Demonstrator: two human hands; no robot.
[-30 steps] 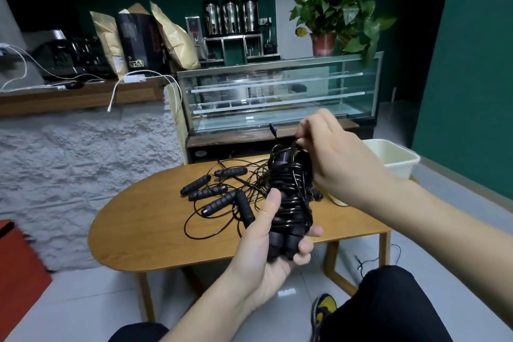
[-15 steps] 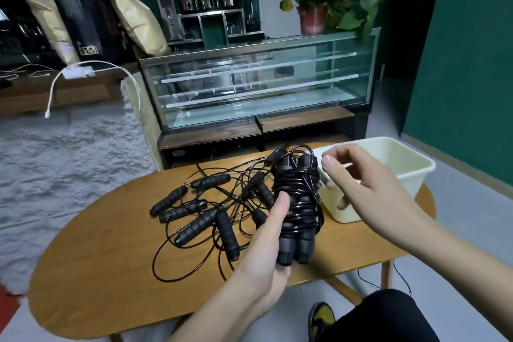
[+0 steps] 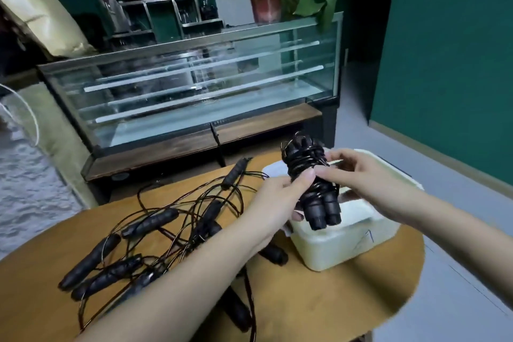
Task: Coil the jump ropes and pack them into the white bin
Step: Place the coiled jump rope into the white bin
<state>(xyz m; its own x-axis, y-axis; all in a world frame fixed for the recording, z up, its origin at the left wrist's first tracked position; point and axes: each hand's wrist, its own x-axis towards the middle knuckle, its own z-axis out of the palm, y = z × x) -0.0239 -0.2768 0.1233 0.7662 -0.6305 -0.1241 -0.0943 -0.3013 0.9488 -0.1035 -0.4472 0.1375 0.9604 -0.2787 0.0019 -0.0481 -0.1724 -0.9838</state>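
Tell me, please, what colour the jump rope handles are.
Black, as the head view shows on the coiled jump rope held over the white bin.

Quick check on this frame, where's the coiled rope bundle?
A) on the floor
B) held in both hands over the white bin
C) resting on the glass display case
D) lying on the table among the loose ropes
B: the left hand and right hand hold the coiled rope bundle in the air, just above the open white bin.

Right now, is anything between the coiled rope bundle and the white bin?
Nothing visible. Both hands, left hand and right hand, hold the coiled bundle directly over the white bin; its opening is partly hidden.
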